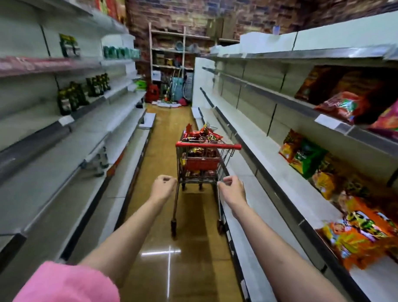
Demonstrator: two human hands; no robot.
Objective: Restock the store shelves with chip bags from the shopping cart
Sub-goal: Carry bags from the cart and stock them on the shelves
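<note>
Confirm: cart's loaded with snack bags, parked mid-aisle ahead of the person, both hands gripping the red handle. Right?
Not quite. In the head view neither hand grips the red handle: the left hand and right hand are loosely curled, holding nothing, and sit short of it. The rest stands: the cart is loaded with snack bags and parked mid-aisle ahead of the person.

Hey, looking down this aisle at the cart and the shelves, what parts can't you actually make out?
- Head view: print on the chip bags on the right shelves is smeared by motion blur.
- Head view: the bags in the shopping cart are too small and piled up to count.
- Head view: the pink bag is cut off by the right edge.
- Head view: whether the left hand and right hand hold anything; the curled fingers hide it.
</note>
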